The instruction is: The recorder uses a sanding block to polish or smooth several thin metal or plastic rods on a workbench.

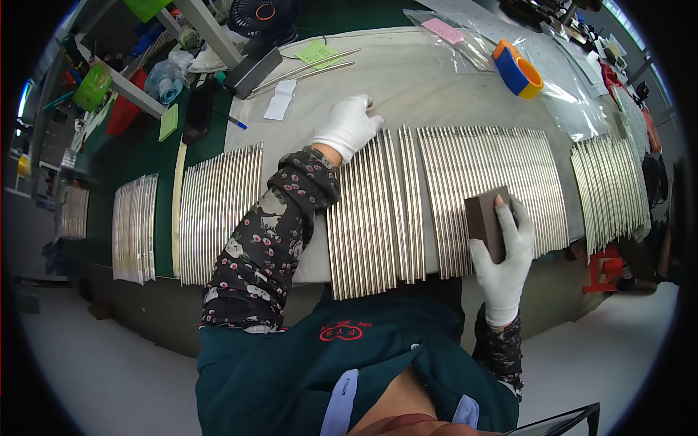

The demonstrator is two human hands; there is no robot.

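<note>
Metal rods lie side by side in rows on the grey worktop. My left hand (347,129), in a white glove, is at the far ends of the middle group of rods (360,218). Its fingers are curled, and what they may pinch is hidden. A narrow strip of rods (411,211) lies just right of that group. My right hand (509,261), in a white glove with bare fingertips, grips a dark brown rectangular block (484,218). The block rests over the near part of the wide right group of rods (502,163).
More rods (222,211) lie at the left, beside a wrapped bundle (135,229). Another group (611,192) is at the far right. Toward the back are an orange and blue tape roll (518,69), plastic bags (465,43), a black fan (263,18) and a phone (198,112).
</note>
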